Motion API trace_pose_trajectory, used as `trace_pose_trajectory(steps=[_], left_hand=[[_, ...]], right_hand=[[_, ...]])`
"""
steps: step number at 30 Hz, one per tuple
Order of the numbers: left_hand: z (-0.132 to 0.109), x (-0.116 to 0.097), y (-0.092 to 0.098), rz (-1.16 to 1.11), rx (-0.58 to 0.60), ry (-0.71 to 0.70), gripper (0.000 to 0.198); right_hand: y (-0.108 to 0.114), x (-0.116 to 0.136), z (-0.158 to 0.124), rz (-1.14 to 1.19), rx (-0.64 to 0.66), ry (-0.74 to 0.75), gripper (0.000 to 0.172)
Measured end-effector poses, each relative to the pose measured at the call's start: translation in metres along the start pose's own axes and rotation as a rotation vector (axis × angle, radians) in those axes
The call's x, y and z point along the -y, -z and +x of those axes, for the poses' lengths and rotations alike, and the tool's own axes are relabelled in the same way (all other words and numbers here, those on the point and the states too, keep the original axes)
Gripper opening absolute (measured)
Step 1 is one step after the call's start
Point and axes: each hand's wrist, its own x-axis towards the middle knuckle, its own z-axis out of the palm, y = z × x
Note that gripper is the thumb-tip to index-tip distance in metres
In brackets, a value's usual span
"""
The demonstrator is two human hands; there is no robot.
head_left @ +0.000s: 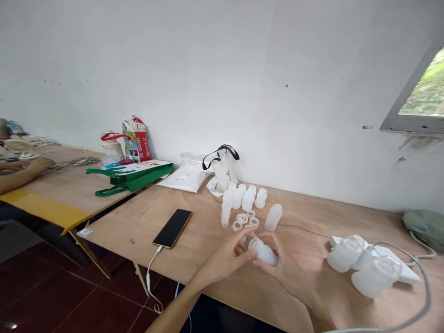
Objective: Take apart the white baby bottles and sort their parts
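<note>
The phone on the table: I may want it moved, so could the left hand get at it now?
Probably yes: the phone lies left of the left hand, with nothing standing between them, though that hand would likely need to leave the white bottle first.

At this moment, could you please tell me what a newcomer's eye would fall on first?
Probably the frosted white bottle between the left hand and right hand, low in the view's middle. Then the dark-screened phone left of the hands, and the green tote bag on the neighbouring table.
</note>
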Motion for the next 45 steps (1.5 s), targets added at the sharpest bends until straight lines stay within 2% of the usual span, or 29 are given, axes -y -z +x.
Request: trace_pose_trajectory(steps=[2, 4, 7, 9, 13, 15, 17, 20, 25, 29, 33, 38, 42, 45], left_hand=[[0.001, 0.001, 0.000, 0.032, -0.027, 0.000, 0.052], [0.003, 0.004, 0.000, 0.064, -0.108, 0.022, 0.047], [0.006, 0.010, 0.003, 0.085, -0.209, 0.047, 0.044], [0.007, 0.016, 0.007, 0.153, -0.234, 0.024, 0.042], [0.009, 0.028, 0.012, 0.375, -0.218, -0.069, 0.029], [0.010, 0.033, 0.013, 0.435, -0.209, -0.068, 0.031], [0.011, 0.038, 0.012, 0.459, -0.206, -0.052, 0.031], [0.013, 0.046, 0.010, 0.502, -0.185, -0.049, 0.020], [0.015, 0.065, 0.004, 0.527, -0.117, -0.062, 0.020], [0.017, 0.074, 0.002, 0.499, -0.106, -0.057, 0.022], [0.020, 0.077, -0.002, 0.522, -0.148, -0.032, 0.025], [0.021, 0.082, -0.006, 0.560, -0.138, 0.013, 0.029], [0.021, 0.081, -0.004, 0.500, -0.138, 0.050, 0.029], [0.020, 0.077, -0.003, 0.517, -0.117, 0.042, 0.010]], right_hand=[[-0.002, 0.001, 0.000, -0.026, 0.069, -0.016, 0.055], [-0.002, 0.003, 0.001, -0.089, 0.087, -0.037, 0.055], [0.000, 0.003, 0.002, -0.142, 0.005, -0.048, 0.052], [0.002, 0.001, 0.002, -0.110, -0.081, -0.051, 0.049], [0.011, -0.005, 0.002, -0.047, -0.217, -0.082, 0.043], [0.017, -0.006, 0.001, -0.043, -0.259, -0.079, 0.042], [0.022, -0.006, 0.000, -0.039, -0.275, -0.064, 0.043], [0.029, -0.005, 0.000, -0.062, -0.305, -0.051, 0.045], [0.046, -0.015, 0.003, -0.139, -0.510, -0.069, 0.051], [0.058, -0.021, 0.002, 0.064, -0.641, -0.030, 0.050], [0.058, -0.014, -0.002, 0.316, -0.785, 0.066, 0.048], [0.058, 0.009, 0.015, 0.305, -0.767, 0.138, 0.056], [0.072, 0.024, 0.058, 0.100, -0.722, 0.197, 0.049], [0.088, 0.021, 0.098, -0.130, -0.585, 0.155, 0.046]])
